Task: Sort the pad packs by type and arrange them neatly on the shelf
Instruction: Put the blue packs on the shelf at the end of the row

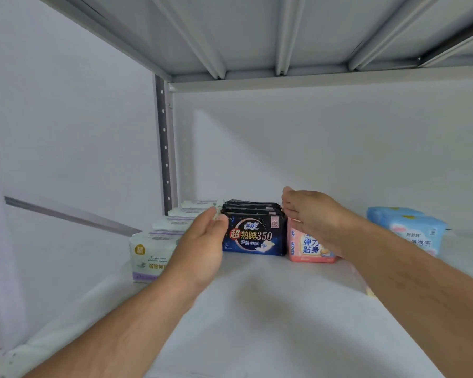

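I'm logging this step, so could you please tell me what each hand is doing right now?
Left hand: open, fingers against the left side of the dark blue packs.
Right hand: open, fingers at their right side, holding nothing.

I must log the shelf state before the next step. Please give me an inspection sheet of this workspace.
Surface: white shelf, bare at the front.
Job's things: four rows at the back, from left: white packs, dark packs, pink pack, blue packs.
Clutter: nothing seen.
Hands: left hand and right hand flank the dark packs, fingers relaxed; contact unclear.
Cables: nothing seen.
Surroundings: upper shelf, post, white wall.
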`<state>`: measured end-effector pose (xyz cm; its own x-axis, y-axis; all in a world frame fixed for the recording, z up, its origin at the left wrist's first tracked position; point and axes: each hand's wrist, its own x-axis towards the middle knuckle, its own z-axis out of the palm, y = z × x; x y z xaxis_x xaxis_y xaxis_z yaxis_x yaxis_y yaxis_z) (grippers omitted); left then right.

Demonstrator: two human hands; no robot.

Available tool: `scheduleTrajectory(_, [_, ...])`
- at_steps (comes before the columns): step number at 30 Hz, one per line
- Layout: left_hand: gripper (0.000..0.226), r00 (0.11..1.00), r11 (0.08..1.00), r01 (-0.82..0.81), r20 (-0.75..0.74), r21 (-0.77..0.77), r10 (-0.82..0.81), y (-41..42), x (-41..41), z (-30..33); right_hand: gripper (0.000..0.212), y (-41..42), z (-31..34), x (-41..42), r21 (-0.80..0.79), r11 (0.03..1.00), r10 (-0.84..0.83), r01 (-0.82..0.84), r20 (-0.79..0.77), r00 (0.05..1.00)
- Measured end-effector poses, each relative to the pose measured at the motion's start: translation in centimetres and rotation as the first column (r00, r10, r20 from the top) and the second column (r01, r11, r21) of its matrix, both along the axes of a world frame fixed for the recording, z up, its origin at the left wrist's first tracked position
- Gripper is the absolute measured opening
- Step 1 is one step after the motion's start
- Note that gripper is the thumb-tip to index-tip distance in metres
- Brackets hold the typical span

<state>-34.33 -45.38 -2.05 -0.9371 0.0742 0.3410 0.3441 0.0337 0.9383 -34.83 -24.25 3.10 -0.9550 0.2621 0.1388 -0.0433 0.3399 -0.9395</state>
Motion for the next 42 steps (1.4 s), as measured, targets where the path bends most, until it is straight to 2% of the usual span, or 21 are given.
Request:
scheduleTrajectory(3, [0.034,0.996,0.996,-0.077,-0.032,0.045,0.079,-2.7,0.8,0.2,0.08,0.1,-0.7,1.0,-0.148,0.988,-0.044,0.037,-0.039,0.998])
scheduleTrajectory(6, [0.019,0.988,0.986,-0.143,-0.042,0.083,0.147,-5.7,1.7,0.5,0.057,-0.4,-2.0,1.7,-0.25,0.968,-0.012,0.001,-0.043,0.999])
scheduleTrajectory(8, [0.026,0.978,0.974,-0.199,-0.035,0.109,0.204,-7.7,2.0,0.5,0.05,-1.6,-3.4,2.6,-0.288,0.957,0.023,-0.025,-0.008,1.0])
scheduleTrajectory(11, [0.041,0.97,0.962,-0.242,0.007,0.128,0.243,-10.1,1.7,-0.1,0.041,-5.0,-5.0,3.4,-0.292,0.956,0.022,-0.031,-0.035,0.999])
scheduleTrajectory(14, [0.042,0.97,0.964,-0.241,0.058,0.109,0.236,-11.6,1.0,-0.9,0.05,-9.2,-5.9,3.8,-0.275,0.961,-0.003,0.011,0.031,1.0])
scheduleTrajectory(16, [0.046,0.969,0.972,-0.226,0.117,0.071,0.217,-12.7,0.2,-1.5,0.046,-11.5,-6.7,3.4,-0.31,0.951,0.023,-0.009,0.041,0.999])
scheduleTrajectory(20, [0.057,0.967,0.99,-0.128,0.23,0.06,0.111,-14.5,-1.7,-1.9,0.052,-15.8,-8.0,2.2,-0.331,0.943,0.038,-0.022,0.043,0.998])
scheduleTrajectory(21, [0.056,0.965,0.994,-0.088,0.252,0.061,0.07,-14.7,-2.1,-1.9,0.05,-16.6,-8.1,1.9,-0.342,0.94,0.029,-0.008,0.057,0.998])
scheduleTrajectory(23, [0.049,0.961,0.996,-0.027,0.278,0.079,0.004,-14.9,-2.8,-1.9,0.033,-17.9,-8.1,1.4,-0.34,0.94,0.002,0.019,0.061,0.998])
scheduleTrajectory(25, [0.04,0.95,0.997,0.026,0.31,0.073,-0.047,-14.9,-3.6,-2.1,0.033,-18.9,-8.0,1.1,-0.368,0.928,-0.032,0.051,0.059,0.998])
scheduleTrajectory(27, [0.044,0.944,0.995,0.077,0.315,0.064,-0.094,-14.9,-4.1,-2.4,0.035,-19.5,-8.3,0.3,-0.384,0.92,-0.048,0.071,0.069,0.996])
scheduleTrajectory(30, [0.051,0.939,0.993,0.117,0.323,0.023,-0.118,-14.8,-4.7,-2.9,0.026,-20.4,-8.5,-0.2,-0.372,0.925,-0.044,0.072,0.083,0.996])
scheduleTrajectory(31, [0.052,0.94,0.992,0.126,0.318,0.018,-0.125,-14.8,-4.7,-2.9,0.03,-20.3,-8.9,-0.7,-0.366,0.928,-0.048,0.075,0.083,0.995])
scheduleTrajectory(36, [0.048,0.946,0.994,0.104,0.311,-0.012,-0.095,-14.6,-5.2,-2.6,0.05,-19.5,-8.6,-0.9,-0.37,0.922,-0.081,0.117,0.109,0.991])
scheduleTrajectory(39, [0.041,0.952,1.0,0.017,0.307,-0.014,-0.012,-14.4,-5.3,-0.8,0.049,-18.2,-7.5,-1.2,-0.341,0.925,-0.137,0.168,0.113,0.984])
scheduleTrajectory(42, [0.04,0.953,0.998,-0.01,0.302,0.057,-0.008,-14.0,-6.2,0.8,0.044,-17.8,-6.4,-2.4,-0.295,0.932,-0.182,0.211,0.124,0.976])
